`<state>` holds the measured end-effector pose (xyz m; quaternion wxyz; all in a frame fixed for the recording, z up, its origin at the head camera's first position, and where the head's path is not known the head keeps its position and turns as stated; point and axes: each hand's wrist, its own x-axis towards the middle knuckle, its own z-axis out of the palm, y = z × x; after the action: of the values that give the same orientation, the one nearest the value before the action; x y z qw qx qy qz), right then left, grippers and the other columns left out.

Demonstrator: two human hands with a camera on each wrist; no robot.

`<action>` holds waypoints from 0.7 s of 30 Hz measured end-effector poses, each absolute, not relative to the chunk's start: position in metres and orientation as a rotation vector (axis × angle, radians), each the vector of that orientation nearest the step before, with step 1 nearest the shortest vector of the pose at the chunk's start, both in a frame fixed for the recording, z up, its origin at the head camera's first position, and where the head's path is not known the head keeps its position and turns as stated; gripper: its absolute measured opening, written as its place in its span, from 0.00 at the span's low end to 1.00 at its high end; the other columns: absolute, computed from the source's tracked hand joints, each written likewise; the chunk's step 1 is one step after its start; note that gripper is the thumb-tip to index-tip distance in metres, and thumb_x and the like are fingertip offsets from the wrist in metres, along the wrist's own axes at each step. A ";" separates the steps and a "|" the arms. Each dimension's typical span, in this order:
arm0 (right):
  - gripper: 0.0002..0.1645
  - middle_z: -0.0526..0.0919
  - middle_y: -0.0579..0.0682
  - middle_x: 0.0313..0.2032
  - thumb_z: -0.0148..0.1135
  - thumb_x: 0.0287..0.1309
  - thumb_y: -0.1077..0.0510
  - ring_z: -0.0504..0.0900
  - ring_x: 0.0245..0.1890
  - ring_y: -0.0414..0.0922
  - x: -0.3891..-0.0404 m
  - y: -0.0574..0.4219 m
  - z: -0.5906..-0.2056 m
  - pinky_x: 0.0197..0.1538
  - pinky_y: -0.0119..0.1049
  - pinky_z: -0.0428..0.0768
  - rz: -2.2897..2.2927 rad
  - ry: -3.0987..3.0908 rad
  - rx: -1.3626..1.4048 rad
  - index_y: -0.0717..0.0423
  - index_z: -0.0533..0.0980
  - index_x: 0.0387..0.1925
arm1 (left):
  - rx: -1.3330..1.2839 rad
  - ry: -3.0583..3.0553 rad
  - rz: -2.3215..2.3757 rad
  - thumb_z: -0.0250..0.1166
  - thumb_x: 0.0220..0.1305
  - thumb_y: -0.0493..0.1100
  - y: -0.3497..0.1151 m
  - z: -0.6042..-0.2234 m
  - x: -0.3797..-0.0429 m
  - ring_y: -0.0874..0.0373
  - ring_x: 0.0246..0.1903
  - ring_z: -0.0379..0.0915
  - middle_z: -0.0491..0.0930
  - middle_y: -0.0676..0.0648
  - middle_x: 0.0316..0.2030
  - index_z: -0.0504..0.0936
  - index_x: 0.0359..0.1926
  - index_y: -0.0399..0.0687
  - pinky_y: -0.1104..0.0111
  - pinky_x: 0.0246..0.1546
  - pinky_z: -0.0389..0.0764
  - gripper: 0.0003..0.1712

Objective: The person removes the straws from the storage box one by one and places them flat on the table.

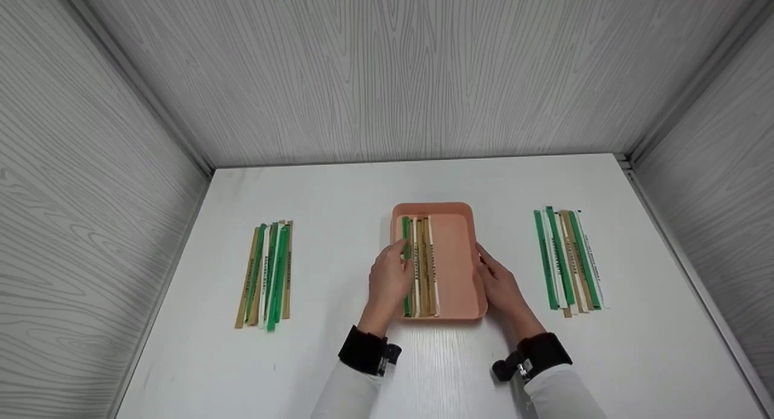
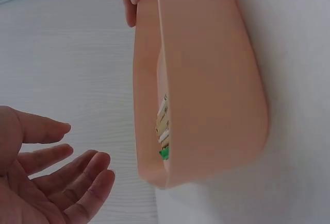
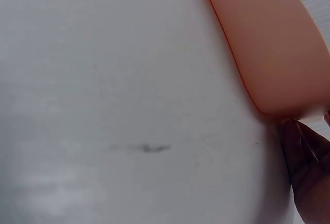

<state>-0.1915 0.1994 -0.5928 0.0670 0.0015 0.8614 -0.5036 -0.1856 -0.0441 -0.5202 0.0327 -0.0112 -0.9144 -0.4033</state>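
Note:
A pink rectangular tray (image 1: 456, 262) lies on the table. Inside, along its left half, long thin wrapped sticks (image 1: 425, 268) in green, white and brown printed sleeves lie side by side. In the head view my left hand (image 1: 390, 277) is over the tray's left edge, close to the outermost green stick. Seen from the left wrist, its fingers (image 2: 85, 183) are loosely spread and hold nothing. My right hand (image 1: 502, 286) grips the tray's right side. The right wrist view shows its fingers (image 3: 294, 147) against a tray corner, partly cut off by the frame.
A bunch of similar green, white and brown wrapped sticks (image 1: 266, 274) lies on the white table (image 1: 338, 195) left of the tray. Another bunch (image 1: 568, 262) lies to the right. Grey wood-patterned panels (image 1: 393, 74) enclose the table at the back and both sides.

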 end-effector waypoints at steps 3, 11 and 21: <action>0.30 0.64 0.56 0.70 0.45 0.76 0.51 0.60 0.70 0.55 -0.191 0.200 -0.593 0.68 0.53 0.59 -1.540 2.594 -0.012 0.41 0.56 0.76 | -0.093 -2.881 -1.198 0.61 0.66 0.35 -0.039 -0.523 -0.186 0.45 0.47 0.78 0.78 0.36 0.51 0.72 0.65 0.35 0.56 0.44 0.80 0.26; 0.30 0.69 0.59 0.66 0.46 0.75 0.51 0.66 0.67 0.56 -0.190 0.201 -0.595 0.66 0.53 0.63 -1.554 2.615 -0.029 0.43 0.58 0.75 | -0.206 -3.070 -0.988 0.60 0.64 0.32 -0.025 -0.541 -0.181 0.41 0.40 0.78 0.76 0.29 0.46 0.67 0.65 0.28 0.57 0.35 0.81 0.29; 0.30 0.75 0.59 0.59 0.49 0.74 0.54 0.76 0.45 0.51 -0.194 0.204 -0.592 0.41 0.41 0.79 -1.637 2.483 0.048 0.42 0.61 0.74 | -0.211 -3.065 -0.734 0.59 0.60 0.25 -0.015 -0.551 -0.172 0.40 0.40 0.74 0.77 0.34 0.41 0.76 0.59 0.35 0.56 0.27 0.80 0.24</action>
<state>-0.1941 0.2038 -0.5923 0.0833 0.0161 0.8319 -0.5485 -0.1723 -0.0150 -0.5507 -0.0088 -0.0669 -0.9703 -0.2324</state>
